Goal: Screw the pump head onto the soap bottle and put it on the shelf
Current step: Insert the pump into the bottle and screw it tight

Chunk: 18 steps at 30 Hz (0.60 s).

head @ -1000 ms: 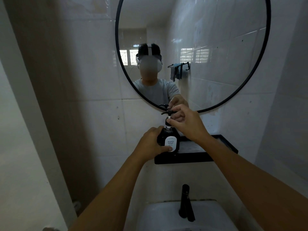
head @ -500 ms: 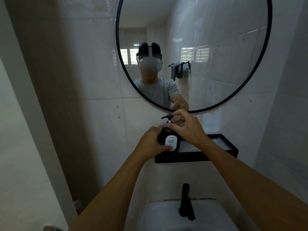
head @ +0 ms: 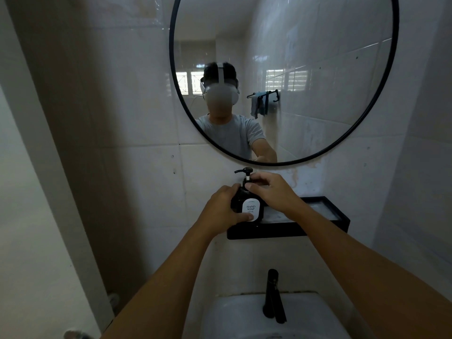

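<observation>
The black soap bottle with a white "HAND SOAP" label stands upright at the left end of the black wall shelf. My left hand wraps around the bottle's left side, thumb on the label. The black pump head sits on the bottle's neck, nozzle pointing left. My right hand closes its fingers around the collar just under the pump head. The bottle's neck and right side are hidden by my hands.
A round black-framed mirror hangs above the shelf and reflects a person with a headset. Below stand a black tap and a white basin. Tiled walls close in on both sides.
The bottle has come down from just above the shelf and now stands on it. My right hand has slid lower, from the pump top to the collar. Both hands keep their hold.
</observation>
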Each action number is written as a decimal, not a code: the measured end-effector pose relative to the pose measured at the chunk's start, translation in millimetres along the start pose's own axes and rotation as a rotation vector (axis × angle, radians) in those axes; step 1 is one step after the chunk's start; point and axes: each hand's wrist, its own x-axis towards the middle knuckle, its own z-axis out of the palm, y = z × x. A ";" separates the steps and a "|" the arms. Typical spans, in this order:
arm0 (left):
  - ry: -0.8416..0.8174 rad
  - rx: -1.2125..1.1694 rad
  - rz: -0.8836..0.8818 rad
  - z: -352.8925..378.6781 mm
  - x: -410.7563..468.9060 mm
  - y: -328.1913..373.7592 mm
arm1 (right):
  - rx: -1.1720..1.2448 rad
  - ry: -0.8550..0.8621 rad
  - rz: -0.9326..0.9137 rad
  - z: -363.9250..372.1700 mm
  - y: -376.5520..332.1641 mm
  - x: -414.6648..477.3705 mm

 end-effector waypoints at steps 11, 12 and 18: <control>-0.004 -0.014 -0.006 0.4 0.0 -0.5 | 0.126 -0.046 0.019 0.3 1.7 -2.8; -0.004 -0.011 -0.007 0.5 -0.1 -0.8 | 0.124 -0.051 0.021 -0.3 1.9 -2.5; 0.003 -0.010 0.003 0.7 0.1 -0.2 | 0.065 0.012 0.033 4.5 3.8 3.0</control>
